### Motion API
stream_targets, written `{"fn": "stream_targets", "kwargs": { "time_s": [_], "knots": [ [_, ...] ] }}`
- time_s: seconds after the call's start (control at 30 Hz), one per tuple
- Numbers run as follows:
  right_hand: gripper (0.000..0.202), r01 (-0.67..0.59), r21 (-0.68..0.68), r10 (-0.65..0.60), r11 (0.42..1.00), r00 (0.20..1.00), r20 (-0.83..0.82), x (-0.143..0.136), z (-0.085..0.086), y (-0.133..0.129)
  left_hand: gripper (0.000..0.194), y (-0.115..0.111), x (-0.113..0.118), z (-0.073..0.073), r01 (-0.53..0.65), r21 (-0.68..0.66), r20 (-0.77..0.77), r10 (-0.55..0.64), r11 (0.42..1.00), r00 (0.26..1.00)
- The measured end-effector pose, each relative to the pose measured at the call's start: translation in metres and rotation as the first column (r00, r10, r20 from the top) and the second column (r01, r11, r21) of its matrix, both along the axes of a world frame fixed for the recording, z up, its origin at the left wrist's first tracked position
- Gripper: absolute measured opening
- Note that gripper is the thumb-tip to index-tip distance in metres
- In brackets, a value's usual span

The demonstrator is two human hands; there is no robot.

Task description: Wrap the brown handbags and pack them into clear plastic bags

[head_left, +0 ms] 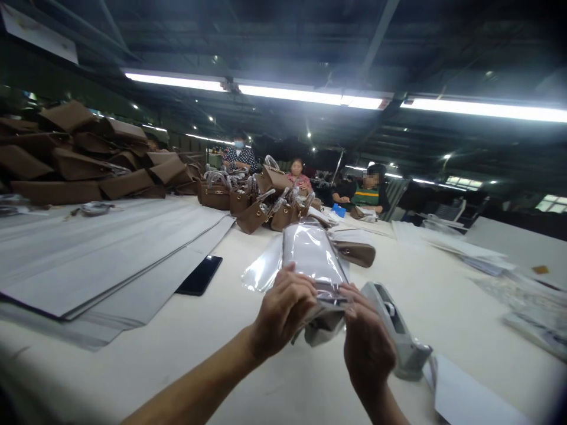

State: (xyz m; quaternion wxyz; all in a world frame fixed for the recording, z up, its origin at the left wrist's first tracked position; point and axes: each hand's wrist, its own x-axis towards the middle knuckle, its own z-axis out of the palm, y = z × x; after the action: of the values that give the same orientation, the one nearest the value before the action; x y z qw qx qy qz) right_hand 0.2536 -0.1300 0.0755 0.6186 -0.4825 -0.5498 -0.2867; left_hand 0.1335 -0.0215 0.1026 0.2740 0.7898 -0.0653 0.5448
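A clear plastic bag (310,245) with something pale and boxy inside lies on the table before me. My left hand (286,307) has its fingers curled over the near left corner of the plastic. On the near right corner, my right hand (365,330) grips the same bag. Between both hands the near end looks crumpled, with greyish material underneath; its exact form is hard to make out. Just right of my right hand stands a grey tape dispenser (396,330). A brown handbag (358,252) lies partly behind the plastic bag on its right.
Stacked white sheets (110,254) cover the table's left side, beside a black phone (200,275). Brown handbags (254,209) with wrapped handles crowd the far middle, and brown bag pieces (80,156) pile up far left. Co-workers (370,195) sit across. Plastic bags (531,301) lie right.
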Motion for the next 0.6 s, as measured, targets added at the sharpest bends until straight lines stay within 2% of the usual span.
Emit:
{"fn": "stream_targets", "kwargs": {
  "time_s": [0.07, 0.1, 0.17, 0.23, 0.3, 0.4, 0.53, 0.6],
  "knots": [
    [0.026, -0.012, -0.023, 0.013, 1.000, 0.999, 0.035, -0.008, -0.013, -0.016, 0.004, -0.009, -0.013, -0.013, -0.010, 0.096, 0.001, 0.010, 0.995, 1.000],
    [0.026, -0.015, -0.042, 0.017, 0.999, 0.999, 0.051, -0.012, -0.015, -0.022, 0.007, -0.012, -0.018, -0.016, -0.026, 0.132, -0.001, 0.026, 0.991, 1.000],
    [0.024, -0.027, -0.079, 0.032, 0.997, 0.998, 0.061, -0.017, -0.012, -0.030, 0.012, -0.016, -0.022, -0.015, -0.067, 0.180, -0.010, 0.069, 0.982, 0.998],
    [0.020, -0.013, -0.112, 0.020, 0.994, 0.998, 0.059, -0.023, -0.004, -0.035, 0.009, -0.019, -0.024, -0.012, -0.087, 0.181, -0.019, 0.092, 0.980, 0.996],
    [0.017, 0.052, -0.162, -0.042, 0.985, 0.997, 0.066, -0.031, 0.005, -0.038, 0.009, -0.023, -0.027, -0.011, -0.093, 0.141, -0.009, 0.095, 0.986, 0.995],
    [0.009, 0.183, -0.254, -0.163, 0.950, 0.982, 0.097, -0.044, 0.014, -0.045, 0.012, -0.034, -0.034, -0.018, -0.146, 0.040, -0.015, 0.147, 0.988, 0.989],
    [0.021, 0.328, -0.430, -0.308, 0.841, 0.944, 0.119, -0.053, 0.021, -0.051, 0.010, -0.045, -0.042, -0.027, -0.261, -0.051, -0.036, 0.259, 0.964, 0.965],
    [0.028, 0.342, -0.503, -0.331, 0.794, 0.937, 0.116, -0.054, 0.025, -0.051, 0.007, -0.047, -0.043, -0.027, -0.319, -0.101, -0.054, 0.315, 0.942, 0.948]
  ]
}}
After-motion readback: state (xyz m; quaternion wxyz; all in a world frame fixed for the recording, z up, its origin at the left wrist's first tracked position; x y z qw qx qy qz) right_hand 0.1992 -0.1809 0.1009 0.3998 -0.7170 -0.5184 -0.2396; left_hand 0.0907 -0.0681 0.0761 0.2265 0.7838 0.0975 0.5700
